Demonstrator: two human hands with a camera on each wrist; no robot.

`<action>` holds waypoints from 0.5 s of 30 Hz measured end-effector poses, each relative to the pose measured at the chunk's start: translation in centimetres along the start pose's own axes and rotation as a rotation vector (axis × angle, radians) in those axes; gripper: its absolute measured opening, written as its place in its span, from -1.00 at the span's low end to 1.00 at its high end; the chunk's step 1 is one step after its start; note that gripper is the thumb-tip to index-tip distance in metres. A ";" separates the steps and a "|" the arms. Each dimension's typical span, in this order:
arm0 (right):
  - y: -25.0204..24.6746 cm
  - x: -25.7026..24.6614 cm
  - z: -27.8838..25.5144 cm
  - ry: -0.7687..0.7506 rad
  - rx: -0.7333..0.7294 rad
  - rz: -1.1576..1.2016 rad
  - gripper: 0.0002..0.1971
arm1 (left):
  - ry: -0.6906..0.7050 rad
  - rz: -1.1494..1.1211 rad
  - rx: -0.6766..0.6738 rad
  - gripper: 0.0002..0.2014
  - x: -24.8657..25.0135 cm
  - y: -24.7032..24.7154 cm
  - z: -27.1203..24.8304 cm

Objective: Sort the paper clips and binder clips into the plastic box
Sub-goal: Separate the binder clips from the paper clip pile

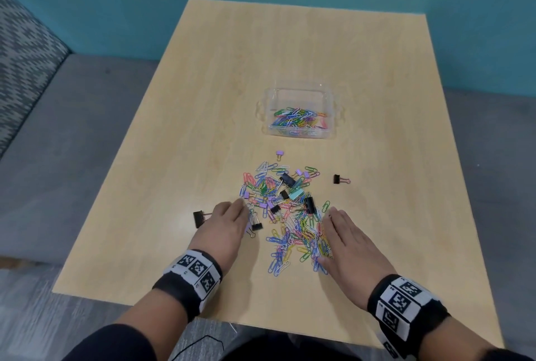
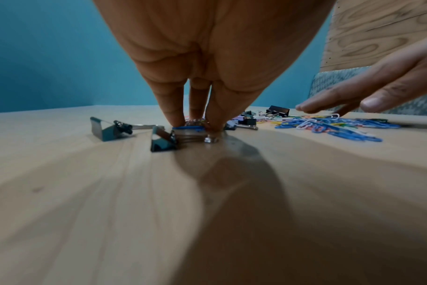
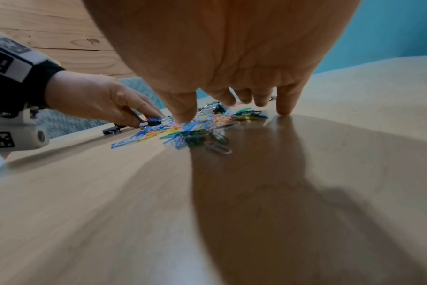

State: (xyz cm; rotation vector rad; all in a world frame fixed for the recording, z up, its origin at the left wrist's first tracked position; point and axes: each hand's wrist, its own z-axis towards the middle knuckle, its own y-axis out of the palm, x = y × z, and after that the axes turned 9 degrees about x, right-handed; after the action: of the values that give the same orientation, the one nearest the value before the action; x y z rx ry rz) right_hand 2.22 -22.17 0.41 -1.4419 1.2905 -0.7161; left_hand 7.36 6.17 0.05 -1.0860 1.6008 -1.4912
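Note:
A clear plastic box (image 1: 266, 99) with several coloured paper clips in it stands mid-table. Nearer me lies a loose pile of paper clips (image 1: 290, 233) mixed with binder clips (image 1: 309, 204). My left hand (image 1: 245, 209) is at the pile's left edge, its straight fingertips (image 2: 176, 121) pressing down on a blue paper clip (image 2: 188, 127) beside a black binder clip (image 2: 162, 142). My right hand (image 1: 333, 233) lies spread at the pile's right edge with straight fingers. Its thumb (image 3: 185, 117) is on the clips and its little finger (image 3: 284, 111) on the bare table.
Stray binder clips lie apart from the pile: a black one (image 1: 198, 218) left of my left hand, another black one (image 1: 337, 179) to the right, a purple one (image 1: 280, 153) toward the box. The wooden table (image 1: 203, 99) meets a teal wall behind; a grey seat is on the left.

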 end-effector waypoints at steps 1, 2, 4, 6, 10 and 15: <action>0.2 -0.1 -0.1 -0.017 0.026 -0.006 -0.25 | 0.002 0.016 -0.018 -0.30 0.0 0.1 -0.1; 0.5 -0.2 -0.2 -0.027 0.030 -0.022 -0.24 | -0.006 0.019 -0.035 -0.32 0.0 0.1 -0.2; 0.9 -0.6 -0.6 -0.014 -0.010 -0.055 -0.25 | -0.043 0.014 -0.070 -0.35 0.2 0.2 -0.7; 1.4 -1.1 -1.0 -0.017 -0.008 -0.061 -0.26 | -0.071 0.040 -0.096 -0.33 0.6 -0.1 -1.4; 2.0 -1.6 -1.8 -0.056 0.057 -0.087 -0.26 | -0.098 0.045 -0.092 -0.28 1.8 0.1 -2.8; 2.4 -1.8 -2.7 -0.069 0.101 -0.097 -0.26 | -0.100 0.057 -0.086 -0.49 2.9 -0.2 -4.1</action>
State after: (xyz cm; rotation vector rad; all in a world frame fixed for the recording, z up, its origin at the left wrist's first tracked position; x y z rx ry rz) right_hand -1.52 -21.01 -0.68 -1.4418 1.1227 -0.7783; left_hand 2.48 5.24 0.91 -1.1344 1.6248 -1.3209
